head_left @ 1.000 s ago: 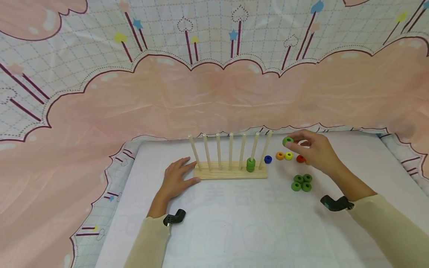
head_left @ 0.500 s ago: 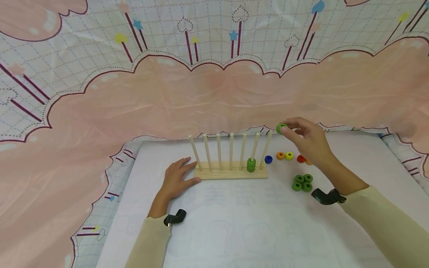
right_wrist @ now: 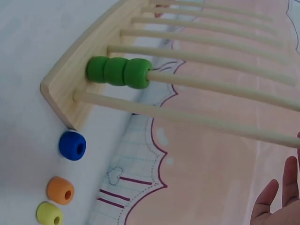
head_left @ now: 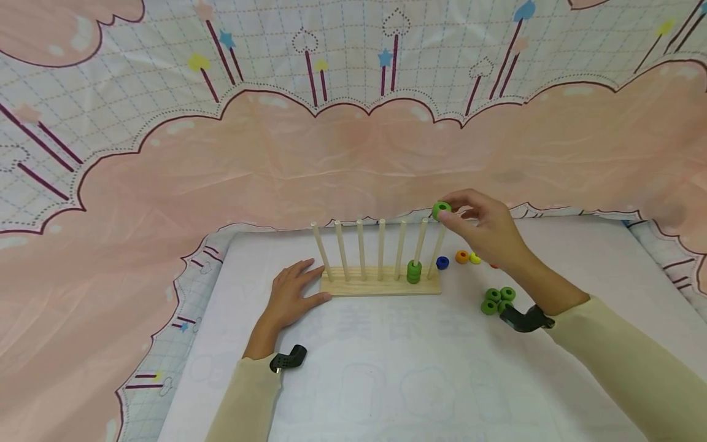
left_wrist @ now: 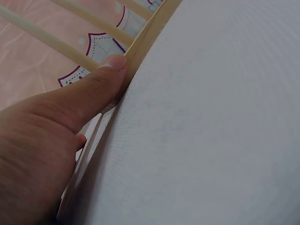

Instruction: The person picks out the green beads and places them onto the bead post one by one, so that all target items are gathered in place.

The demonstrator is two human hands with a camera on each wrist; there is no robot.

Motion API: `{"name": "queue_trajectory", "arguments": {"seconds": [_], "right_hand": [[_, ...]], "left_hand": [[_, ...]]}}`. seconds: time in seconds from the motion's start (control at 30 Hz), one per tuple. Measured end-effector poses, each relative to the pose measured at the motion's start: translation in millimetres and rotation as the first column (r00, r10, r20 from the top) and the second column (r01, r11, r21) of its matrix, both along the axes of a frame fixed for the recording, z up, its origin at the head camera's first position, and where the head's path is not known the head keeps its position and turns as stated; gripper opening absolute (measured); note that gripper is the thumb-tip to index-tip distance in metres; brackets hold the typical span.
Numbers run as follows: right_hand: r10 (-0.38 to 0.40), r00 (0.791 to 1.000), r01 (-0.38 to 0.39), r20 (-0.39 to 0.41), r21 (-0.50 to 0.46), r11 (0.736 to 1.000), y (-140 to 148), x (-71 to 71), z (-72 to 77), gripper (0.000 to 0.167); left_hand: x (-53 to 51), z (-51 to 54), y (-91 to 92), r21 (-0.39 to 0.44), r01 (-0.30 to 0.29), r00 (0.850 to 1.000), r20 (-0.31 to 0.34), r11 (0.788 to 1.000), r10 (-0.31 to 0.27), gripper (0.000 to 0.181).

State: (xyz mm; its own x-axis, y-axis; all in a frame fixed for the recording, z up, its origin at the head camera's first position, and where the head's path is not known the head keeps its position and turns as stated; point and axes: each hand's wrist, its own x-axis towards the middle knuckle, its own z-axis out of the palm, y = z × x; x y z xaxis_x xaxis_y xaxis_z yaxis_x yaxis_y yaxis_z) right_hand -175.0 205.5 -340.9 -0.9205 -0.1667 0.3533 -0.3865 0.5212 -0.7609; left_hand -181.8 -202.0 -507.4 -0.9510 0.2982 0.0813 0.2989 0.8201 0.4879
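A wooden peg stand (head_left: 381, 288) with several upright pegs sits on the white table. My left hand (head_left: 293, 293) holds its left end, the thumb (left_wrist: 110, 70) against the front edge and the index finger at the back corner. In my right hand (head_left: 488, 230) a green bead (head_left: 441, 210) is pinched between thumb and fingers, raised near the tops of the two rightmost pegs and apart from them. Three green beads (right_wrist: 115, 71) are stacked on the second peg from the right. The right wrist view shows some fingers at its edge, but not the held bead.
Right of the stand lie a blue bead (head_left: 442, 263), an orange bead (head_left: 462, 257) and a yellow bead (head_left: 475, 258). A red bead behind the right hand is mostly hidden. Nearer are several loose green beads (head_left: 492, 294), partly covered by the wrist camera. A patterned cloth (head_left: 353, 166) hangs behind.
My right hand has lifted the green bead and carried it left, from above the coloured beads to near the tops of the right-hand pegs. The left hand has stayed put.
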Motion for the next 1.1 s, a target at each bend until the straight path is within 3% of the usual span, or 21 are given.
{"name": "queue_trajectory", "arguments": {"seconds": [0.2,0.6,0.87,1.1], "right_hand": [[0.062,0.998,-0.062,-0.016,0.009,0.998,-7.9,-3.0,-3.9,0.024],[0.101,0.995,-0.101,-0.012,0.011,0.995,-14.5,-4.6,-6.4,0.027],[0.089,0.994,-0.091,0.067,0.027,0.996,-17.2,-6.6,-18.2,0.028],[0.089,0.995,-0.091,0.036,0.050,0.995,-17.6,-5.7,-22.3,0.028]], "left_hand": [[0.9,1.5,0.6,-0.004,0.002,1.000,-0.002,1.000,-0.002,0.072],[1.3,2.7,-0.2,0.005,0.000,1.000,0.010,1.000,0.000,0.072],[2.0,3.3,0.6,0.004,-0.003,1.000,0.023,1.000,0.003,0.072],[1.8,1.9,0.1,0.001,-0.002,1.000,0.018,1.000,0.002,0.072]]}}
